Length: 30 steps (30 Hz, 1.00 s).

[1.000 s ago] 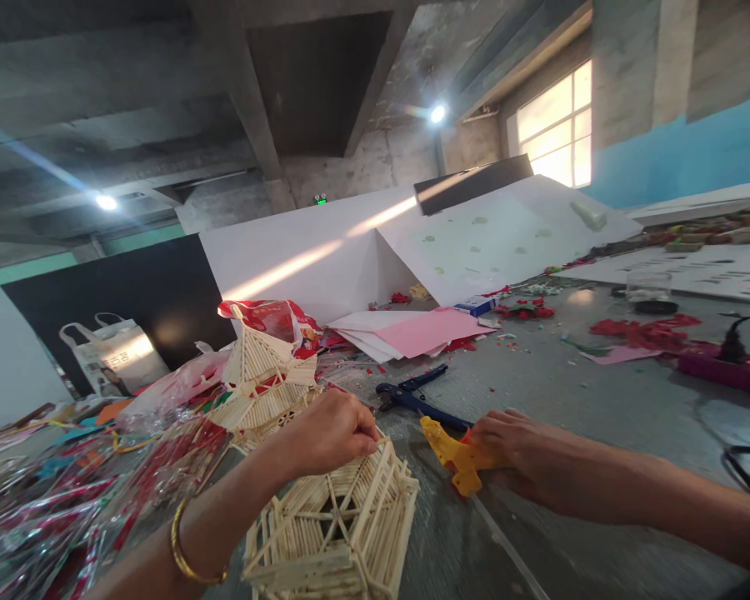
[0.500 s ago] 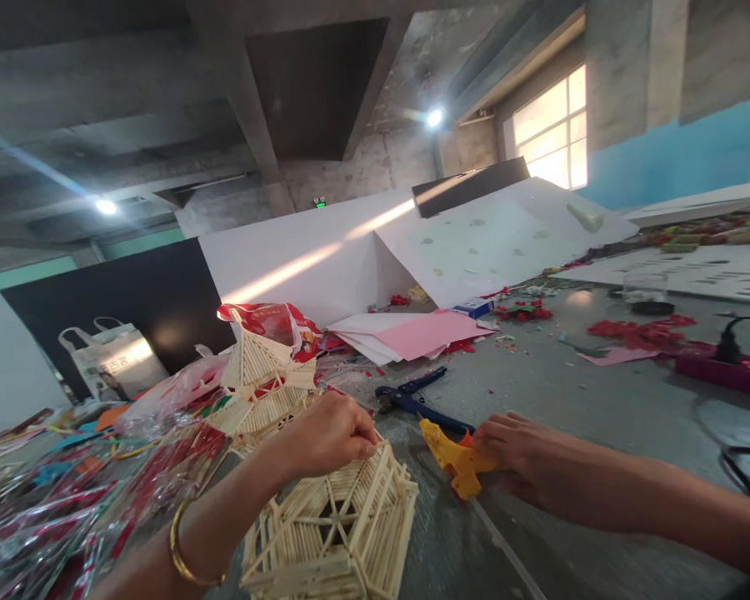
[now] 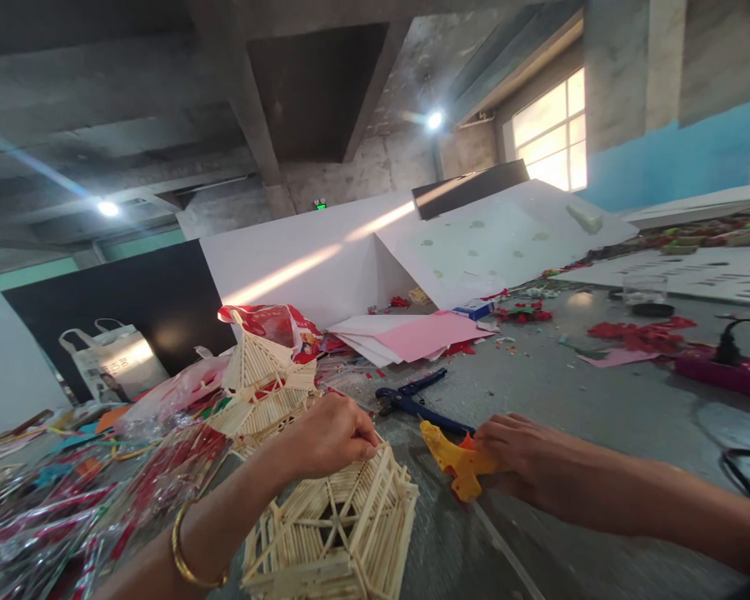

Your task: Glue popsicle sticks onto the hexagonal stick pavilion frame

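My left hand [image 3: 328,433], a gold bangle on its wrist, is closed in a pinch on the top edge of a hexagonal frame built of pale wooden sticks [image 3: 337,533] that lies on the grey table. My right hand [image 3: 518,458] is wrapped round a yellow glue gun [image 3: 453,460], its nozzle pointing left toward the frame. A second stick model shaped like a tiered pagoda roof [image 3: 262,387] stands just behind my left hand.
Blue-handled pliers [image 3: 412,396] lie beyond the glue gun. Pink and white paper sheets [image 3: 412,333] sit further back. Crinkled plastic wrappers [image 3: 68,500] pile up at left. A pink power strip with a black plug [image 3: 725,367] and red scraps are at right.
Hardly anything has moved; the view has shifted slightly and both hands keep their hold in the same places.
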Tool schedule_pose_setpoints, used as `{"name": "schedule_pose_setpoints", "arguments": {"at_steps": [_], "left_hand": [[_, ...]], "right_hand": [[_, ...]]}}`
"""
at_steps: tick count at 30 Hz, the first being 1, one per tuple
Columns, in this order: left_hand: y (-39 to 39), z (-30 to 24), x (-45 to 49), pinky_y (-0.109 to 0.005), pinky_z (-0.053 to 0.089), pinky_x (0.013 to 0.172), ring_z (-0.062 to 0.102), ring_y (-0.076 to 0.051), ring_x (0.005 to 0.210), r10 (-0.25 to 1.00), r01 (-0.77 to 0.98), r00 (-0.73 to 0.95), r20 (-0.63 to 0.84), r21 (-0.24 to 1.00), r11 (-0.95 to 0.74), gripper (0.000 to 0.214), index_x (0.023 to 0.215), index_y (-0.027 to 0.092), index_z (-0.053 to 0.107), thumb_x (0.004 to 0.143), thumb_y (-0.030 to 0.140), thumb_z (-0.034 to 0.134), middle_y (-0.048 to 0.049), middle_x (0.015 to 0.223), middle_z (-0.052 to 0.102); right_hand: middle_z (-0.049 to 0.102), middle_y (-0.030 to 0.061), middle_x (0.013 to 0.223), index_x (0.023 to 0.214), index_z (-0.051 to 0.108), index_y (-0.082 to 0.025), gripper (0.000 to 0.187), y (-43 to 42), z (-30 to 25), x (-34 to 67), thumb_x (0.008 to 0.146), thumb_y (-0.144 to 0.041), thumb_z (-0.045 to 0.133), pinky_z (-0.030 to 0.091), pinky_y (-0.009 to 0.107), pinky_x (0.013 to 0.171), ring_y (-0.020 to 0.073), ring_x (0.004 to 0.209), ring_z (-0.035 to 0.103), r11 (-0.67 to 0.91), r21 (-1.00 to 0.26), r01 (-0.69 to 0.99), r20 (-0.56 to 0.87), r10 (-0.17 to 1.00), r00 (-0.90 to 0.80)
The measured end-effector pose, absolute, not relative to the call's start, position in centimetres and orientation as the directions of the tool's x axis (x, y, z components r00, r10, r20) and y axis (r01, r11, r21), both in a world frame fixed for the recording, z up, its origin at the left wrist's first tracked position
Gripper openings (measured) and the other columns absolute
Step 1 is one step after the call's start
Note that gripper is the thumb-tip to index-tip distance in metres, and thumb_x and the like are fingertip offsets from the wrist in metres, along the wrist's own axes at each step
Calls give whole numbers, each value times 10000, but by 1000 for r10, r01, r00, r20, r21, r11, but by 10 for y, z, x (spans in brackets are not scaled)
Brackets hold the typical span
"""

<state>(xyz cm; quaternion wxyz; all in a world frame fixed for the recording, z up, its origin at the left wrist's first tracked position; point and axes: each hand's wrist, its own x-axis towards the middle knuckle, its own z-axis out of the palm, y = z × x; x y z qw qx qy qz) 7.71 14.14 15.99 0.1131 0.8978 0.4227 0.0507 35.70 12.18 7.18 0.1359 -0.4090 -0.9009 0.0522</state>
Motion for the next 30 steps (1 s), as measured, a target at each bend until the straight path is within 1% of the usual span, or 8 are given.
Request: {"name": "schedule_pose_setpoints", "arguments": {"at_steps": [3,6,12,16,20,23,27,30], "left_hand": [[141,160,77,-190,368,602,566,-113,656,767,741,641,2,260,-620,199,771,185,720,692,177,538,9,710,690],[141,160,77,-188,368,605,564,-111,650,770,741,639,2,267,-616,195,766,178,721,687,172,543,7,706,688],[138,163,80,-184,366,591,547,-101,608,781,754,625,-11,265,-600,193,751,176,720,682,156,541,14,663,675],[138,163,80,-180,364,580,548,-100,606,787,764,616,-13,250,-594,186,753,186,719,688,167,546,21,655,672],[139,163,79,-178,363,580,557,-102,620,775,749,632,-3,256,-611,189,759,170,721,680,153,550,10,674,679],[140,162,79,-178,365,588,563,-105,633,768,739,640,10,266,-619,187,760,167,722,679,155,554,7,689,684],[140,160,78,-177,362,585,557,-99,617,761,731,648,14,270,-627,189,753,162,721,677,148,548,9,678,682],[140,160,78,-177,361,582,553,-96,607,756,723,654,27,274,-634,198,752,160,720,672,142,539,8,671,679]], "right_hand": [[567,77,978,985,573,-201,254,122,71,357,749,-175,480,357,388,841,240,918,498,661,-211,720,195,750,-632],[566,78,983,965,577,-204,245,122,72,356,738,-171,490,358,388,840,244,926,496,657,-223,720,196,754,-628],[565,94,960,958,585,-191,240,119,77,355,757,-161,457,367,397,828,246,911,500,653,-197,731,177,757,-628],[568,84,984,964,584,-207,236,121,74,356,756,-175,477,364,390,839,241,913,499,660,-208,721,197,751,-630],[572,73,987,949,583,-214,208,123,75,355,763,-188,494,360,377,843,236,922,501,671,-223,707,195,741,-642],[571,62,989,955,575,-218,199,121,82,349,786,-180,477,346,371,857,225,944,501,695,-215,686,219,719,-659],[568,59,980,932,565,-205,158,115,95,340,804,-193,474,352,371,838,219,924,500,708,-191,680,264,704,-659],[567,66,990,976,564,-202,185,112,101,336,822,-206,460,353,374,844,221,933,493,722,-182,667,273,689,-672]]}}
